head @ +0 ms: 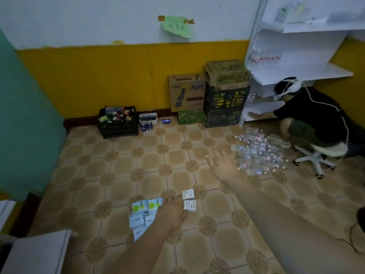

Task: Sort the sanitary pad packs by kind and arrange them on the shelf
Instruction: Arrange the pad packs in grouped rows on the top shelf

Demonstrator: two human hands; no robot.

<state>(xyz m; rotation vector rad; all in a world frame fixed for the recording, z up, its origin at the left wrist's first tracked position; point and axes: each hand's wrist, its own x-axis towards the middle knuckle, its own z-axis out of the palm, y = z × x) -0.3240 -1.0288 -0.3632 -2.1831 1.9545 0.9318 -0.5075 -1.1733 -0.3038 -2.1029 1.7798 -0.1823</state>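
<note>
The sanitary pad packs (147, 212) lie on the tiled floor (122, 175) in small clusters: two with green circles side by side, a few pale blue-and-white ones just below them, and two white packs (189, 199) stacked one above the other just to the right. The left hand (172, 211) reaches down between the green-circle packs and the white pair, its fingers lying over the packs; whether the grip closes on one is hard to tell, since the hand hides its own fingertips. The right hand (223, 167) hangs above the floor well beyond the packs, fingers spread, grip wide and holding nothing.

Farther right a heap of clear bottles (256, 153) covers the floor beside a white stool (318, 155). A second person (312, 115) crouches there, reaching into the white shelf (296, 72). Stacked crates and cartons (225, 95) stand against the yellow wall.
</note>
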